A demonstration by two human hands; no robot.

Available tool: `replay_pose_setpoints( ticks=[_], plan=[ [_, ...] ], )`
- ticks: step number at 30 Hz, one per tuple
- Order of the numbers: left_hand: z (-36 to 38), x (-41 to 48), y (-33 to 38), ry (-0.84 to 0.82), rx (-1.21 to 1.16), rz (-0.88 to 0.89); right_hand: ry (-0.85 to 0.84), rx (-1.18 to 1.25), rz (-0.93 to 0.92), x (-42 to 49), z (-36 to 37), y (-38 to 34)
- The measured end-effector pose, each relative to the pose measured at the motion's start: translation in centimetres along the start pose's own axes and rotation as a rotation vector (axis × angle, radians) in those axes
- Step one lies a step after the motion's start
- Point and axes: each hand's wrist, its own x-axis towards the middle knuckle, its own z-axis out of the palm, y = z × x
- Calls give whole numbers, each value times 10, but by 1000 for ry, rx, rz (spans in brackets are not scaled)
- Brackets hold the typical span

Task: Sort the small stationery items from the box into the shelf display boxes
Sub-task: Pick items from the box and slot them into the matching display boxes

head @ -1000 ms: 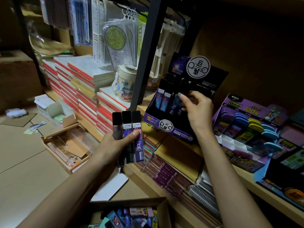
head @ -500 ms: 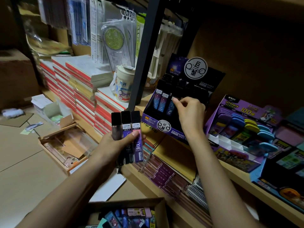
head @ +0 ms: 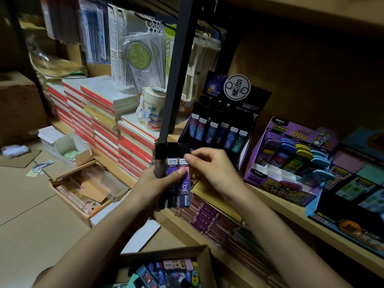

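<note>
My left hand (head: 154, 183) grips three upright pencil-lead tubes (head: 173, 177) with black caps and purple labels, thumb across their fronts. My right hand (head: 209, 169) is against the rightmost tube, fingertips at its top and right edge. Behind them on the shelf stands a dark display box (head: 220, 129) with several lead tubes lined up in it. A cardboard box (head: 164, 271) of mixed small stationery sits open at the bottom of the view.
A black shelf post (head: 178, 65) rises just behind the tubes. A purple display box (head: 291, 163) of colourful erasers stands to the right. Stacked notebooks (head: 104, 121) and a white cup (head: 152, 110) fill the left shelf. Open boxes (head: 87, 188) lie on the floor.
My right hand left the dark display box and came back down to the tubes in my left hand. The left hand stayed in place.
</note>
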Motion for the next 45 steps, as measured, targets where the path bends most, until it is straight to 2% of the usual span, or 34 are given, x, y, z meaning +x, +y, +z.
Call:
replay_pose_setpoints(
  ticks=[6,12,15,21,26,31,38,42,45],
  plan=[
    [0,1,2,1,57,42,106,78,-55,1,-25,-9],
    [-1,5,3,0,-43,46,545,156,-182,20,-80,-18],
    [-1,7,2,-2,-90,34,629,107,-226,30,-86,-9],
    [2,6,2,-9,-129,37,577,-33,-252,43,-69,12],
    [2,2,5,-39,-130,30,566,-54,-254,49,-67,19],
    [6,2,5,-52,-112,34,554,-63,-175,58,-69,22],
    [7,3,5,-43,-85,37,583,-406,-169,62,-67,29],
    [8,3,6,-22,-96,36,497,-509,-107,56,-71,27],
    [10,2,9,-29,-111,45,522,-524,-153,46,-75,14]
  ],
)
